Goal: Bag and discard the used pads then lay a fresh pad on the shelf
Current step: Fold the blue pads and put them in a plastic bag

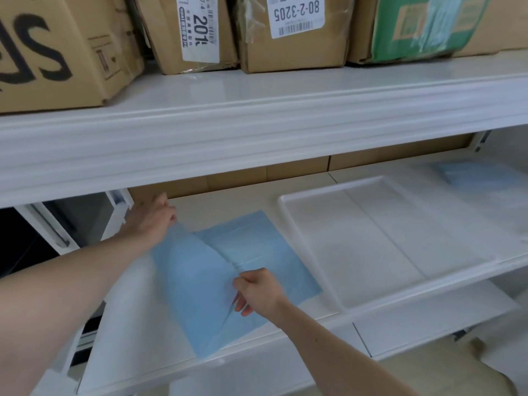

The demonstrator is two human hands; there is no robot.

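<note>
A light blue pad point(257, 252) with a white underside lies partly unfolded on the left part of the middle shelf point(328, 184). My left hand point(151, 221) grips the pad's far left corner, lifted off the shelf near the back. My right hand point(257, 290) pinches a fold of the pad near the shelf's front edge. The pad's left portion hangs curled over the front lip, white side showing. A second blue pad point(471, 172), blurred, lies at the far right of the same shelf.
A white plastic tray point(371, 221) sits on the shelf right of the pad. Cardboard boxes point(291, 32) fill the upper shelf point(257, 121), which overhangs my hands. More boxes stand behind the middle shelf. A white shelf point(428, 321) lies below.
</note>
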